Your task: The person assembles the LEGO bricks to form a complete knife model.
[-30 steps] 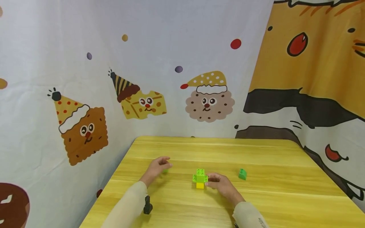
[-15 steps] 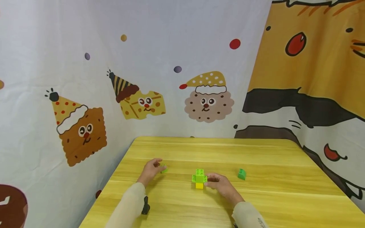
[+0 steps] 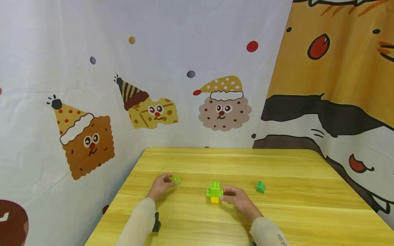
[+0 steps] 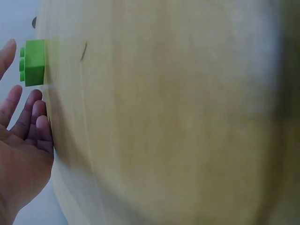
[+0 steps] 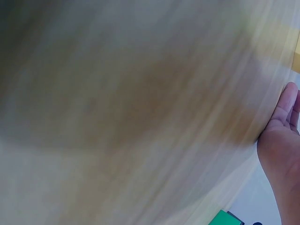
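Observation:
A small figure of toy building bricks (image 3: 214,190) stands upright on the table, light green on top with a brick out to each side and a yellow base (image 3: 214,200). At its right side, my right hand (image 3: 240,200) holds the outer green brick between thumb and index finger. Farther left, a loose light green brick (image 3: 176,180) lies with its studs up. My left hand (image 3: 160,186) is just beside it, thumb and fingers spread. In the left wrist view a gap shows between the left fingertips (image 4: 18,90) and this brick (image 4: 33,63).
A darker green brick with a sloped side (image 3: 260,187) lies right of the right hand. The wooden table (image 3: 295,218) reaches back to a cartoon-printed cloth (image 3: 172,27). A black device (image 3: 156,222) sits at the left wrist.
My left hand has drawn back left from over the loose green brick, which now shows fully. My right hand stays at the figure.

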`<action>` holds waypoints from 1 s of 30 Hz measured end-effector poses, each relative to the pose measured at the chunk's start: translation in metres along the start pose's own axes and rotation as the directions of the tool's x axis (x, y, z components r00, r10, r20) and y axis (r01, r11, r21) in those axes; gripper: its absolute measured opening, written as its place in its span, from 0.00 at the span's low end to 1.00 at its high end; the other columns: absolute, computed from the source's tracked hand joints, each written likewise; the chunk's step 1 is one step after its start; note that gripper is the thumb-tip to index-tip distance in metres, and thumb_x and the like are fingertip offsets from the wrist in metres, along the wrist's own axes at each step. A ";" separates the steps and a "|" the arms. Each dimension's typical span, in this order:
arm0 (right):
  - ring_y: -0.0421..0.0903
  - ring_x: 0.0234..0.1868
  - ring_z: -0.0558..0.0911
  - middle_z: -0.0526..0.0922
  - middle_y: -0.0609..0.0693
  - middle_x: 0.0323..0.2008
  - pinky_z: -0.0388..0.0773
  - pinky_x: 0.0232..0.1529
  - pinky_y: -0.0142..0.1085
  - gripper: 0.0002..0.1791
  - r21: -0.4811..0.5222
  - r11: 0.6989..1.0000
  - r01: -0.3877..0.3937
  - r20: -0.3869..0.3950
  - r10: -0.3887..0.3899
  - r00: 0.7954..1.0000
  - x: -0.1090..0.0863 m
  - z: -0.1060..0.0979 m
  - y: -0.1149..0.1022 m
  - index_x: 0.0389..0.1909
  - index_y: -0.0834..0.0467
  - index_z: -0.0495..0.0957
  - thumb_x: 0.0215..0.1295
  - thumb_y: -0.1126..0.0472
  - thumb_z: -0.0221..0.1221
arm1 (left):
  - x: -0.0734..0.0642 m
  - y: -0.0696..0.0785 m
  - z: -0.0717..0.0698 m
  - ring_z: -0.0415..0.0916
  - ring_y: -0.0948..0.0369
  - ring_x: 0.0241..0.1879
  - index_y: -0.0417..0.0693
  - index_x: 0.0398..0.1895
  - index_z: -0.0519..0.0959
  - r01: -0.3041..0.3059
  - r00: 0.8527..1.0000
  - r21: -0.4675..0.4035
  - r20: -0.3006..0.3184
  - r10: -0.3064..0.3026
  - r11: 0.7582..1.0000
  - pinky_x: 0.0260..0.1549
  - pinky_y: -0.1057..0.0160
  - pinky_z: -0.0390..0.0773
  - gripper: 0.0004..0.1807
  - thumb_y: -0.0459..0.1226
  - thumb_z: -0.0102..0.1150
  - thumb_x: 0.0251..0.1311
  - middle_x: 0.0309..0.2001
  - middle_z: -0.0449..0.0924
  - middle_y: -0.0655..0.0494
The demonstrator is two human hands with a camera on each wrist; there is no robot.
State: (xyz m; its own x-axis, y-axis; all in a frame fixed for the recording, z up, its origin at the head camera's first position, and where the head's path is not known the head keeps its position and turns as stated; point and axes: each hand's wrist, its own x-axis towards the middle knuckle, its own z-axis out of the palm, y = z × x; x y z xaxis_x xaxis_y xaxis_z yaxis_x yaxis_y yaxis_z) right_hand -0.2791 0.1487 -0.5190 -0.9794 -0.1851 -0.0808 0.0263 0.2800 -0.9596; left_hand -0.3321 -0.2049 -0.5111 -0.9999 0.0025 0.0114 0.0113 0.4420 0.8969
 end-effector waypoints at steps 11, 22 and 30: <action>0.50 0.52 0.77 0.80 0.53 0.51 0.76 0.51 0.46 0.28 0.004 1.000 0.017 0.014 -0.017 1.000 0.001 -0.001 0.001 0.59 0.62 0.77 0.61 0.54 0.70 | 0.006 -0.005 0.004 0.72 0.54 0.43 0.33 0.59 0.75 0.022 1.000 0.020 0.010 -0.022 1.000 0.43 0.55 0.74 0.27 0.36 0.70 0.59 0.43 0.76 0.47; 0.50 0.51 0.77 0.80 0.53 0.51 0.76 0.51 0.47 0.27 -0.002 1.000 0.005 0.013 -0.005 1.000 0.002 -0.001 -0.001 0.58 0.61 0.78 0.60 0.54 0.70 | 0.010 -0.007 0.007 0.72 0.54 0.43 0.36 0.57 0.77 0.027 1.000 0.066 -0.007 -0.026 0.997 0.45 0.53 0.73 0.26 0.34 0.72 0.56 0.43 0.77 0.49; 0.50 0.52 0.77 0.80 0.53 0.51 0.76 0.51 0.46 0.27 -0.005 1.000 0.011 0.013 -0.011 1.000 0.001 -0.001 -0.002 0.58 0.61 0.78 0.60 0.54 0.70 | 0.008 -0.004 0.008 0.75 0.54 0.44 0.35 0.55 0.79 0.017 1.000 0.084 -0.008 -0.016 0.996 0.48 0.51 0.74 0.23 0.33 0.72 0.56 0.43 0.78 0.49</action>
State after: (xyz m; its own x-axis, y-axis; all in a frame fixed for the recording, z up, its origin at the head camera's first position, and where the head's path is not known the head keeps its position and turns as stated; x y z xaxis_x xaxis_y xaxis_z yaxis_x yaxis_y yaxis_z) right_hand -0.2803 0.1492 -0.5172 -0.9769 -0.2004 -0.0737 0.0144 0.2828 -0.9591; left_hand -0.3407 -0.1991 -0.5184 -0.9999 -0.0122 0.0004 -0.0060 0.5156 0.8568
